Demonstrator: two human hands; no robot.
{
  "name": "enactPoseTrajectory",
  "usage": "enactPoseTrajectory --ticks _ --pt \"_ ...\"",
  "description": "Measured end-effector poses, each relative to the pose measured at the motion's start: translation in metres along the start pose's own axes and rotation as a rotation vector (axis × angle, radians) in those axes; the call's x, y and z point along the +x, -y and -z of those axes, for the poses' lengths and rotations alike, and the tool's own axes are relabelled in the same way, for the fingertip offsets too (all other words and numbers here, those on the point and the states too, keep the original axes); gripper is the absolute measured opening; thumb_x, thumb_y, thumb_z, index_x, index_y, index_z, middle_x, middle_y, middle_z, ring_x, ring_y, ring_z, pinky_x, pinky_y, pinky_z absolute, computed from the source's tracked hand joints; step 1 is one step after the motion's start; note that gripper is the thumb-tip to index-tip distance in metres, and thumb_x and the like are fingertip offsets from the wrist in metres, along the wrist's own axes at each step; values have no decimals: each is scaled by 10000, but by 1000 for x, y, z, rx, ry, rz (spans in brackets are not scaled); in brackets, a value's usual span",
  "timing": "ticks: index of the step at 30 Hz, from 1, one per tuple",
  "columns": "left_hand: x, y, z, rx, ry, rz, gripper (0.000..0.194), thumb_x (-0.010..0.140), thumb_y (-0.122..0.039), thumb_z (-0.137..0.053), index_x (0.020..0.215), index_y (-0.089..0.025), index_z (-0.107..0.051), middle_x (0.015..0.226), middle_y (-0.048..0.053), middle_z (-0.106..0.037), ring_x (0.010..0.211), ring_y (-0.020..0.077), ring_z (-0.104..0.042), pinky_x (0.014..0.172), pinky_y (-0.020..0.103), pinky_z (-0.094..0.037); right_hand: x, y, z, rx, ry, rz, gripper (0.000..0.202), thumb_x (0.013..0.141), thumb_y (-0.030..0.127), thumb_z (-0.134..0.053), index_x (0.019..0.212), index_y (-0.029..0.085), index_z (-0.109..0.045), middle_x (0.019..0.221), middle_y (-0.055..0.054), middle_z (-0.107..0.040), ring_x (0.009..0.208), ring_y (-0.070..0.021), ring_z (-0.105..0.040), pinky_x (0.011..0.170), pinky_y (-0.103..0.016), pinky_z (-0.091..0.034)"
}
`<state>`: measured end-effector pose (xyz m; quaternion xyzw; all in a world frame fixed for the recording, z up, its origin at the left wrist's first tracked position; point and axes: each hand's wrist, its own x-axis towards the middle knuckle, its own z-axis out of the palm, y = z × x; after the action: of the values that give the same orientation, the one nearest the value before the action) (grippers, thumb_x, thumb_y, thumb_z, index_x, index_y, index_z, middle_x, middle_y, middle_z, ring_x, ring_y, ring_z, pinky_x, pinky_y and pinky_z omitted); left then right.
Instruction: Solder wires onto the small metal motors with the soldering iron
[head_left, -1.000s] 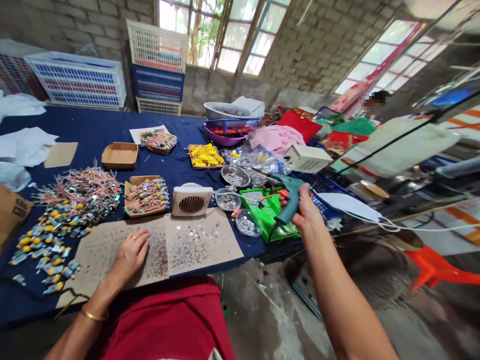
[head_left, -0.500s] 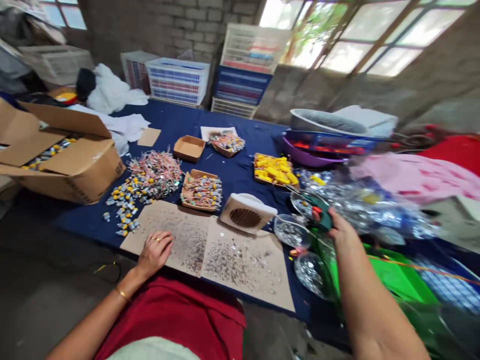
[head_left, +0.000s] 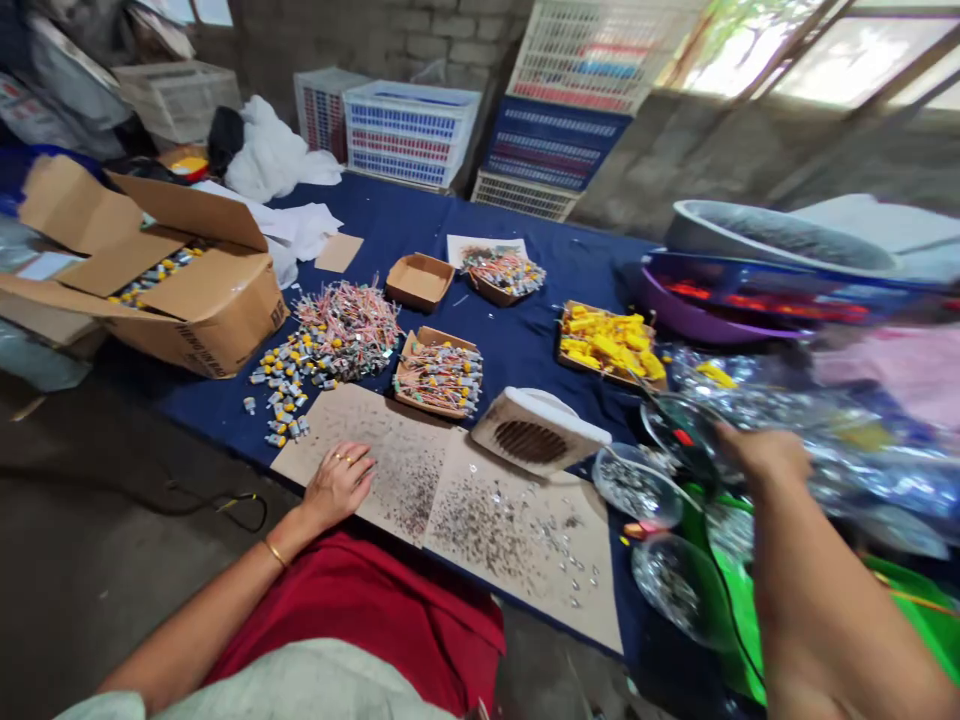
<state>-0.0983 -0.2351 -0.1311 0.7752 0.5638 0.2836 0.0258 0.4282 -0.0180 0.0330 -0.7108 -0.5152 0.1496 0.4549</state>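
Observation:
My left hand [head_left: 343,482] lies on the speckled cardboard sheet [head_left: 367,430] at the table's front edge, fingers loosely extended and nothing in them. Out to the right, my right hand [head_left: 769,455] is blurred and closed around the end of a dark green corded tool with a red part [head_left: 686,437]; its exact kind is unclear. The tool is over the clear bowls of small metal pieces [head_left: 637,490]. Between my hands stands a dirty white fan-like box with a slatted grille [head_left: 531,443]. Beside it, a cardboard tray [head_left: 405,392] holds small wired motors.
A heap of wired motors [head_left: 349,330] lies at left, by an open carton [head_left: 217,320]. Yellow plastic parts [head_left: 607,340] fill another tray. Basins [head_left: 697,310], plastic bags and a green tray [head_left: 739,600] crowd the right side. Crates [head_left: 409,130] stand at the back.
The view has turned, so the table things appear shifted right. My right hand, with the dark green tool, is still out over the right side; my left hand stays on the cardboard.

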Motion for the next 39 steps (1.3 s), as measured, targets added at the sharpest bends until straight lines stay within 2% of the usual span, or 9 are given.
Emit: enactPoseTrajectory --ticks 2,5,8,13,16,21,27,30,39 --pt "-1 1 1 -10 18 -4 254 888 -243 -513 1105 -217 -643 1226 89 -623 1164 245 -534 1056 477 -390 -7 14 6 -169 -54 -25 395 681 245 -740 379 221 -485 774 -183 -667 1050 -372 -610 936 -571 -325" --pt "-4 4 2 -12 23 -13 257 893 -252 -506 1108 -213 -642 1227 93 -622 1168 256 -528 1047 477 -389 -44 33 16 -311 -59 31 199 773 295 -676 615 175 -681 778 -161 -697 986 -335 -637 900 -511 -381" --pt "-5 7 1 -14 18 -28 261 894 -271 -511 1107 -202 -643 1211 99 -628 1156 267 -528 1033 469 -393 -121 46 19 -343 19 145 284 840 402 -612 929 166 -742 921 -130 -731 878 -238 -666 804 -364 -457" --pt "-4 11 -4 -17 18 -49 264 894 -309 -515 1092 -194 -646 1182 108 -637 1122 275 -539 1011 458 -394 -264 33 7 -404 385 241 287 896 391 -532 943 200 -741 902 -62 -752 776 -195 -693 713 -274 -498" --pt "-6 16 -4 1 16 -51 269 898 -322 -507 1083 -185 -645 1187 117 -633 1121 284 -535 1004 456 -387 -305 13 3 -465 400 194 255 894 340 -529 893 202 -743 860 -64 -752 746 -194 -690 669 -260 -492" --pt "2 4 4 3 -3 -34 238 898 -317 -505 1032 -185 -651 1158 109 -648 1100 291 -534 975 447 -369 -304 -6 -21 -543 348 168 195 876 248 -543 872 188 -729 877 -92 -730 806 -204 -659 737 -282 -464" --pt "60 -76 -20 -151 296 -202 185 902 -259 -488 922 -200 -662 936 67 -686 946 230 -569 857 374 -380 -291 0 -76 -540 361 217 177 895 212 -540 860 174 -710 854 -73 -681 822 -173 -584 756 -259 -413" --pt "83 -100 -42 -146 337 -172 167 890 -251 -516 914 -186 -668 934 79 -678 955 237 -559 875 385 -362 -293 3 -89 -538 347 234 171 901 211 -544 874 166 -706 855 -77 -658 860 -190 -551 789 -278 -395" --pt "80 -94 -49 -213 396 -80 135 884 -237 -540 916 -195 -665 925 62 -663 958 219 -557 881 384 -346 -282 10 -117 -520 372 309 182 891 250 -567 807 174 -710 906 -104 -593 910 -243 -468 812 -343 -372"
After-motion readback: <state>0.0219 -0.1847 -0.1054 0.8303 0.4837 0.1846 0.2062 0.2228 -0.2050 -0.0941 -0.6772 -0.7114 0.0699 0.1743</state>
